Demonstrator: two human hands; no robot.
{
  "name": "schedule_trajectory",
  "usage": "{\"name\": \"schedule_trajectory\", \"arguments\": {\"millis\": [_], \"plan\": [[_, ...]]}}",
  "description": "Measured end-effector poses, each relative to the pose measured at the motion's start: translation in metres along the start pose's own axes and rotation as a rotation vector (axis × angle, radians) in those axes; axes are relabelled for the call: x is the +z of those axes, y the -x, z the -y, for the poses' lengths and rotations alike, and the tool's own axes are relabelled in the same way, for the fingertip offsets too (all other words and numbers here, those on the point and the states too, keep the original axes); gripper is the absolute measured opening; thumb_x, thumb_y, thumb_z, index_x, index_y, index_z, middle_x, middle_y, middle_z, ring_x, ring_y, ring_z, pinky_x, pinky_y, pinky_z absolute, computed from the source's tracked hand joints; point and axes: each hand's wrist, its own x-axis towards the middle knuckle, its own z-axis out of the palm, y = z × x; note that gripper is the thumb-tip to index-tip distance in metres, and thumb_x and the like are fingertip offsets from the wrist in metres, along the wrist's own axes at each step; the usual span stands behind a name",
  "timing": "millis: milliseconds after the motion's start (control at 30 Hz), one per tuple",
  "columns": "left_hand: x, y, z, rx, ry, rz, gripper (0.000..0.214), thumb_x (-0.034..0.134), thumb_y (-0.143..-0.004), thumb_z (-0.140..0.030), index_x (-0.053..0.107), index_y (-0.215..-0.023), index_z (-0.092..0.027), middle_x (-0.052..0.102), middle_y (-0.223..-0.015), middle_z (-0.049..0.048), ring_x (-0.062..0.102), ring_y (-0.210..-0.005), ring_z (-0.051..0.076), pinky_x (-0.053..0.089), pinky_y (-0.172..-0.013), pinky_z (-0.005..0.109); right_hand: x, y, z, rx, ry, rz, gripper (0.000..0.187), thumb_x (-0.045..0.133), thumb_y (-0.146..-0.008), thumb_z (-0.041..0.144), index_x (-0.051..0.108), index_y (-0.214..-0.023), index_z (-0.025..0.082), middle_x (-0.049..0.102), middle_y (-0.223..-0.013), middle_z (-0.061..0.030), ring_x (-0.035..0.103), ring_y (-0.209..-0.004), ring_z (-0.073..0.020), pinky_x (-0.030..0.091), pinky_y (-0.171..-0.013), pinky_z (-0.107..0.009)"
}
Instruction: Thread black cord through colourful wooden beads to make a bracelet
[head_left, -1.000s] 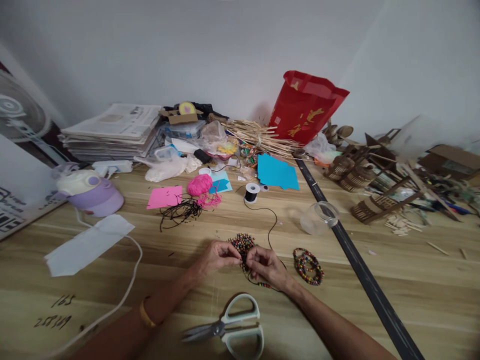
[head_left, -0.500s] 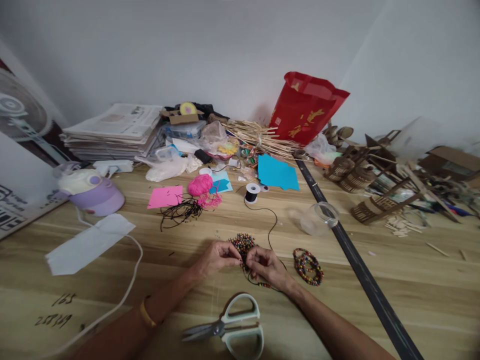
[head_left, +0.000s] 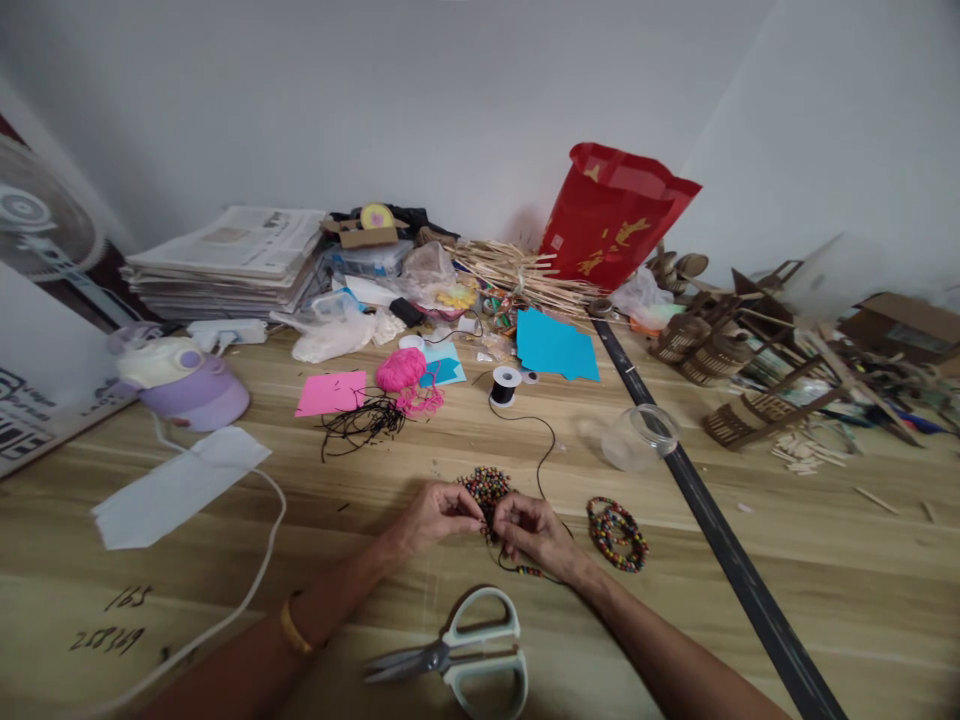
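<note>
Seen from head height, two bare hands meet near the middle of a wooden tabletop (head_left: 300,520), just in front of and partly over a pile of small multicoloured beads (head_left: 484,482). The left hand (head_left: 439,512) comes in with thumb and forefinger almost meeting at the pile's edge; whether those fingers grip a bead is too small to tell. The right hand (head_left: 536,530) has its fingers bunched and appears to pinch a black cord (head_left: 553,440), its tip hidden. Keeping both hands this close seems to suit such tiny pieces, with loose beads in easy reach.

A short row of strung beads (head_left: 529,571) sits on the cord below the right hand. Behind, the cord curves slackly to a white-ended spool (head_left: 504,386) standing upright — the slack probably spares the spool from being tugged.

Beaded loops (head_left: 619,520) lie to the right, apart from the loose beads, perhaps to avoid mixing. Scissors (head_left: 435,655) rest nearest the wearer — handles to the right, blades to the left — touched by neither hand.
</note>
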Motion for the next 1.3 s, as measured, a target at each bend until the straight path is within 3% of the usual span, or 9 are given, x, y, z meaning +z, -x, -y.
{"name": "schedule_trajectory", "arguments": {"millis": [1300], "plan": [[0.0018,0.0021,0.0026,0.011,-0.052,0.050,0.026,0.081,-0.059,-0.031,0.069,-0.071,-0.011,0.068,-0.065,0.0028,0.056,-0.060,0.011,0.041,-0.059,0.020,0.0018,0.0012,0.0008,0.047,0.051,0.002,0.041,0.069,-0.073,0.055,0.057,-0.075,0.016,0.050,-0.052,0.0061,0.045,-0.041,-0.0052,0.042,-0.042,-0.016]]}}
